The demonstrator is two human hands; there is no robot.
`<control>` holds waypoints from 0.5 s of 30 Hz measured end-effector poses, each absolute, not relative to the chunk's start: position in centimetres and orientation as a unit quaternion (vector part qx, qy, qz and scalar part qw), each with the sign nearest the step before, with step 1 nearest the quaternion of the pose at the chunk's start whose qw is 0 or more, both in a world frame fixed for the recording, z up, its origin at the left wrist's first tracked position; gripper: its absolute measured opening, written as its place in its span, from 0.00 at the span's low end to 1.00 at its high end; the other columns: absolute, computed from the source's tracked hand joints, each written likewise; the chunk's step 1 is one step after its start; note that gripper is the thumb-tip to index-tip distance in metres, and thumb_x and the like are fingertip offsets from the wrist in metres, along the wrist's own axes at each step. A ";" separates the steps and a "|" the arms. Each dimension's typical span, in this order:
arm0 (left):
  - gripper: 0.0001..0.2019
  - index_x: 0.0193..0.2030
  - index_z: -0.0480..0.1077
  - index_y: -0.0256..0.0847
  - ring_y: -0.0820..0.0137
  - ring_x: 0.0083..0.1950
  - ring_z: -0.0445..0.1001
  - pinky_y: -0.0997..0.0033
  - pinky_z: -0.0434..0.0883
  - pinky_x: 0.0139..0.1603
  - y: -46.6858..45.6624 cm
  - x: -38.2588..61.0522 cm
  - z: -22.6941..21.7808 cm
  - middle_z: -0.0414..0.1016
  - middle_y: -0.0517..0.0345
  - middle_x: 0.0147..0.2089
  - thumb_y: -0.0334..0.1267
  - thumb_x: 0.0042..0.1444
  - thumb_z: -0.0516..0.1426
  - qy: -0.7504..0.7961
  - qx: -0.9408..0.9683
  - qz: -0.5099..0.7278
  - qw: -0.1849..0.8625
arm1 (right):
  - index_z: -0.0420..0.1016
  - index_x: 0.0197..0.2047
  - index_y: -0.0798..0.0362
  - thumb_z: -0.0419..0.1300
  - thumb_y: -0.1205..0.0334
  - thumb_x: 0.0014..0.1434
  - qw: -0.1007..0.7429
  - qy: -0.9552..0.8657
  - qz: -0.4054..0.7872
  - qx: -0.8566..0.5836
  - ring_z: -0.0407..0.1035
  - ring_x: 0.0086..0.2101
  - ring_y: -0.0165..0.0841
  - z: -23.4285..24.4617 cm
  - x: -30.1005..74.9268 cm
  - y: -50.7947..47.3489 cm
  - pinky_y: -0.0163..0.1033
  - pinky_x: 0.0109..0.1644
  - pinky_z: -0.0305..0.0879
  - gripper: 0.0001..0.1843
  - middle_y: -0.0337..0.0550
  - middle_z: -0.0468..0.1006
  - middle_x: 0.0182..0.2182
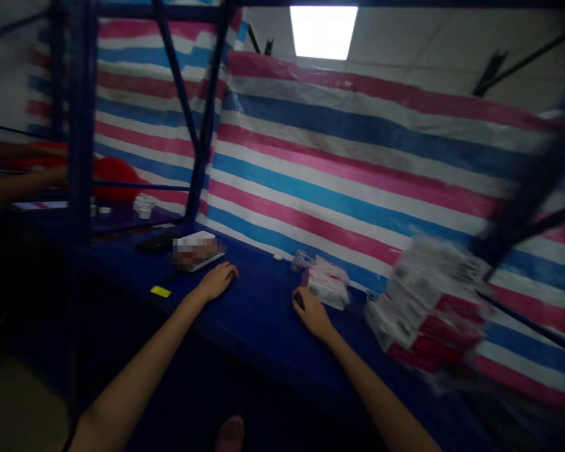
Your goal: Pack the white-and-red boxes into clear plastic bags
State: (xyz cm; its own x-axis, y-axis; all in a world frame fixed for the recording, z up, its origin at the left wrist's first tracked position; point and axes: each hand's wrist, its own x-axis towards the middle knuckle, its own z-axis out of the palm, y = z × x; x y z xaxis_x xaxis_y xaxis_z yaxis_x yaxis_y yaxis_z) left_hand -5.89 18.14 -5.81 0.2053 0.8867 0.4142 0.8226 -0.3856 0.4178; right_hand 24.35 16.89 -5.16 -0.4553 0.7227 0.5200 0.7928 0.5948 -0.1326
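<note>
My left hand (pixel 219 280) rests on the blue table (pixel 258 314) with fingers loosely curled, holding nothing, just in front of a white box (pixel 195 250). My right hand (pixel 311 311) lies on the table with its fingers against a small white and red packet (pixel 328 284); whether it grips the packet I cannot tell. A small clear object (pixel 300 258) sits just behind that packet.
A blurred stack of white and red boxes (pixel 428 304) stands at the right. A striped tarp (pixel 358 163) backs the table. Dark blue frame bars (pixel 202 119) rise at left and right. A dark flat object (pixel 156 242), a yellow tag (pixel 161 291) and another person's arms (pixel 19 182) are at the left.
</note>
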 end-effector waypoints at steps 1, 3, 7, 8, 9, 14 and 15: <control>0.14 0.39 0.68 0.38 0.66 0.47 0.66 0.66 0.62 0.52 18.5 -6.1 -6.0 0.67 0.51 0.42 0.27 0.54 0.43 0.552 0.773 0.309 0.050 | 0.67 0.37 0.53 0.50 0.68 0.56 0.263 -0.845 -0.029 -0.464 0.67 0.32 0.31 -5.3 24.2 17.1 0.35 0.36 0.61 0.07 0.40 0.72 0.31; 0.15 0.37 0.68 0.40 0.67 0.45 0.68 0.67 0.63 0.50 19.5 -6.6 -6.4 0.68 0.53 0.41 0.28 0.53 0.43 0.537 0.785 0.304 0.051 | 0.67 0.37 0.53 0.50 0.70 0.55 0.259 -0.840 0.005 -0.476 0.66 0.30 0.29 -5.5 24.5 17.8 0.33 0.34 0.59 0.08 0.39 0.71 0.29; 0.16 0.36 0.70 0.41 0.66 0.46 0.68 0.68 0.62 0.51 20.4 -6.9 -6.4 0.69 0.54 0.41 0.28 0.50 0.43 0.517 0.797 0.311 0.028 | 0.68 0.38 0.52 0.52 0.71 0.53 0.268 -0.829 0.009 -0.491 0.64 0.31 0.29 -5.4 25.2 18.3 0.33 0.36 0.57 0.09 0.38 0.70 0.31; 0.16 0.36 0.71 0.41 0.66 0.46 0.68 0.68 0.62 0.51 20.3 -6.8 -6.3 0.69 0.54 0.41 0.28 0.49 0.43 0.520 0.795 0.313 0.024 | 0.68 0.38 0.52 0.53 0.71 0.52 0.268 -0.826 0.011 -0.495 0.63 0.31 0.28 -5.5 25.3 18.3 0.33 0.36 0.57 0.10 0.38 0.70 0.30; 0.16 0.35 0.71 0.42 0.66 0.45 0.68 0.69 0.62 0.50 20.1 -6.7 -6.1 0.70 0.54 0.41 0.29 0.49 0.44 0.523 0.793 0.312 0.022 | 0.68 0.38 0.52 0.53 0.71 0.52 0.267 -0.824 0.014 -0.499 0.63 0.30 0.28 -5.5 25.3 18.3 0.33 0.36 0.57 0.10 0.37 0.69 0.30; 0.13 0.35 0.71 0.42 0.66 0.39 0.69 0.71 0.64 0.42 19.7 -6.4 -5.6 0.70 0.55 0.38 0.35 0.51 0.45 0.530 0.796 0.294 0.007 | 0.70 0.37 0.54 0.52 0.73 0.51 0.272 -0.818 0.026 -0.506 0.61 0.28 0.27 -5.7 25.3 18.9 0.32 0.34 0.56 0.11 0.36 0.67 0.26; 0.13 0.34 0.71 0.42 0.66 0.40 0.69 0.72 0.64 0.43 19.8 -6.5 -5.5 0.70 0.56 0.39 0.34 0.51 0.45 0.527 0.797 0.294 0.001 | 0.70 0.37 0.54 0.51 0.74 0.51 0.273 -0.817 0.026 -0.507 0.62 0.28 0.27 -5.7 25.3 19.1 0.32 0.33 0.56 0.12 0.36 0.67 0.26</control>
State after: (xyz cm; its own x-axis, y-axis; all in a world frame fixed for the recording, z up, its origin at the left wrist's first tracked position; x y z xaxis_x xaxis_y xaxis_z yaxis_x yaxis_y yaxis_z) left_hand -6.48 19.80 -5.52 0.2710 0.8417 0.4670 0.8403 -0.4435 0.3118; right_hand 25.34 19.06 -5.73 -0.3373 0.8426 0.4199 0.8139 0.4852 -0.3198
